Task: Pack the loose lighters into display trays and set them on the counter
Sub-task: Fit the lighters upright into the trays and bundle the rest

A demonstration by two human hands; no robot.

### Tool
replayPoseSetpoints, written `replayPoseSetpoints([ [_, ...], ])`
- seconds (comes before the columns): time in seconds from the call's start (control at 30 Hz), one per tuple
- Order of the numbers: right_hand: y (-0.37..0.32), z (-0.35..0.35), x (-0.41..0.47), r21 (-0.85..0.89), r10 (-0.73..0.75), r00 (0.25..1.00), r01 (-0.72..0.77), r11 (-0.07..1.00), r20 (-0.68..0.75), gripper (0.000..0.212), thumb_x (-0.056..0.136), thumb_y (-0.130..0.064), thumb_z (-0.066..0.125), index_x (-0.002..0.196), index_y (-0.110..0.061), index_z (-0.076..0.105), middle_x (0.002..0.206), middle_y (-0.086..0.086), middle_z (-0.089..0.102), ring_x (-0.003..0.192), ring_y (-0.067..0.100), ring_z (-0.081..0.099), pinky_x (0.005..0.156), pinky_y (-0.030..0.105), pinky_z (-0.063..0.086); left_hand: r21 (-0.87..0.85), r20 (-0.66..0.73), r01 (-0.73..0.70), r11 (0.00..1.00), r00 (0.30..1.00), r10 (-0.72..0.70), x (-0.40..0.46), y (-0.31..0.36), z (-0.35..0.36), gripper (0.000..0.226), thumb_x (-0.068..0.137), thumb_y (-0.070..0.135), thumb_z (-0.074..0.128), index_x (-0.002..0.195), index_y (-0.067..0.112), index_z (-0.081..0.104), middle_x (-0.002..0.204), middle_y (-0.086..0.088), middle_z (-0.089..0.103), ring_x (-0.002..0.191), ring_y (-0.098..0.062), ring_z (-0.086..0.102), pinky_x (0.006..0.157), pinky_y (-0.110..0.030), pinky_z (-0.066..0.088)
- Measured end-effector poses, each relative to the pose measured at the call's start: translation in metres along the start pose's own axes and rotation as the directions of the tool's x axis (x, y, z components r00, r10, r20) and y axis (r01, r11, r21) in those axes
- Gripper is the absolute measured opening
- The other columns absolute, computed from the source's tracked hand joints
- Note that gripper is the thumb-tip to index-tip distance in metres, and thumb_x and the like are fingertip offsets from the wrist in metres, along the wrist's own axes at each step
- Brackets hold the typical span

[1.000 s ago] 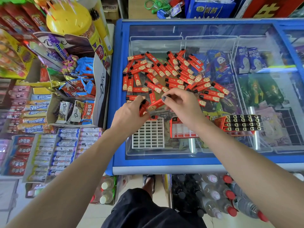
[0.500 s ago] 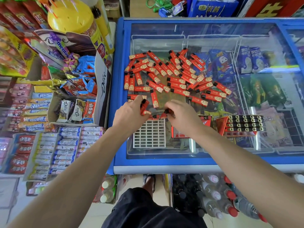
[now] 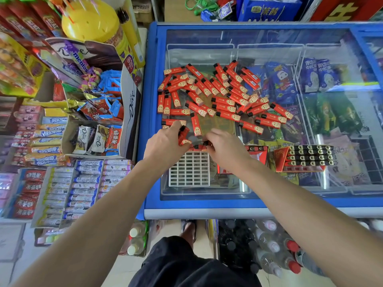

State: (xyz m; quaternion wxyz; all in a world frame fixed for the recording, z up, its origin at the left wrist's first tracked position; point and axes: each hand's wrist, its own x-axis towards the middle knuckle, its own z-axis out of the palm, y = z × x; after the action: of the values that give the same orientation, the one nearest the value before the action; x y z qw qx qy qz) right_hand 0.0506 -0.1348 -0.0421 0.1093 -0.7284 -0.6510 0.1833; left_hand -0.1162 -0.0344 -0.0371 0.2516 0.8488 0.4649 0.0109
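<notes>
Several loose red lighters (image 3: 215, 94) lie scattered on the glass lid of a blue chest freezer (image 3: 151, 206). A white grid tray (image 3: 189, 170) sits near the lid's front; a few lighters stand in its far row. My left hand (image 3: 165, 146) is shut on a bunch of red lighters (image 3: 183, 134) at the tray's far left corner. My right hand (image 3: 224, 149) is at the tray's far right corner, its fingertips pinching a lighter (image 3: 204, 143) down at the far row. A filled red display tray (image 3: 306, 156) with black-topped lighters stands to the right.
Behind my right wrist is a red carton (image 3: 258, 152), partly hidden. Left of the freezer are shelves of candy, a Dove chocolate box (image 3: 128, 112) and gum packs (image 3: 83, 189). Bottles (image 3: 269, 251) stand on the floor under the freezer's front edge.
My right hand carried a lighter from the pile down to the tray's far row. My left hand stayed beside the tray with its bunch.
</notes>
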Motion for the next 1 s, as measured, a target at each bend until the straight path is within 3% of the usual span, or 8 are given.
replayPoseSetpoints([
  [0.5,-0.004,-0.006,0.007,-0.029,-0.016,0.997,0.018,0.999,0.069,0.006,0.096,-0.010,0.062,0.102,-0.007,0.061,0.092,-0.002,0.045,0.092,0.029,0.061,0.065,0.038,0.046,0.001,-0.017,-0.006,1.000,1.000,0.006,0.000,-0.001,0.001,0.033,0.092,0.045,0.066,0.107,0.023,0.046,0.079,0.004,0.061,0.070,-0.023,0.061,0.059,-0.036,0.048],
  [0.57,-0.002,-0.007,0.006,-0.023,-0.003,0.998,0.004,1.000,0.065,0.006,0.096,-0.011,0.062,0.102,-0.008,0.061,0.093,-0.001,0.048,0.092,0.027,0.059,0.065,0.036,0.043,0.007,-0.015,-0.004,1.000,1.000,0.004,0.000,-0.001,0.001,0.033,0.092,0.045,0.066,0.105,0.024,0.045,0.080,0.004,0.061,0.070,-0.023,0.061,0.059,-0.036,0.047],
  [0.87,0.004,-0.004,0.002,-0.014,0.019,1.000,-0.018,1.000,0.023,0.007,0.095,-0.004,0.060,0.101,-0.006,0.062,0.097,0.005,0.056,0.091,0.028,0.061,0.070,0.042,0.052,0.011,0.002,0.007,1.000,1.000,-0.007,0.001,-0.001,0.001,0.034,0.093,0.048,0.064,0.109,0.023,0.046,0.082,0.002,0.063,0.073,-0.024,0.062,0.062,-0.038,0.052],
  [1.0,0.005,-0.001,0.002,-0.015,0.020,1.000,-0.019,1.000,0.013,0.011,0.095,-0.002,0.060,0.105,-0.004,0.063,0.095,0.003,0.051,0.091,0.029,0.061,0.067,0.036,0.045,0.015,0.001,0.007,1.000,1.000,-0.007,0.000,-0.001,0.001,0.033,0.093,0.047,0.064,0.106,0.022,0.046,0.080,0.002,0.062,0.071,-0.024,0.061,0.060,-0.037,0.049],
])
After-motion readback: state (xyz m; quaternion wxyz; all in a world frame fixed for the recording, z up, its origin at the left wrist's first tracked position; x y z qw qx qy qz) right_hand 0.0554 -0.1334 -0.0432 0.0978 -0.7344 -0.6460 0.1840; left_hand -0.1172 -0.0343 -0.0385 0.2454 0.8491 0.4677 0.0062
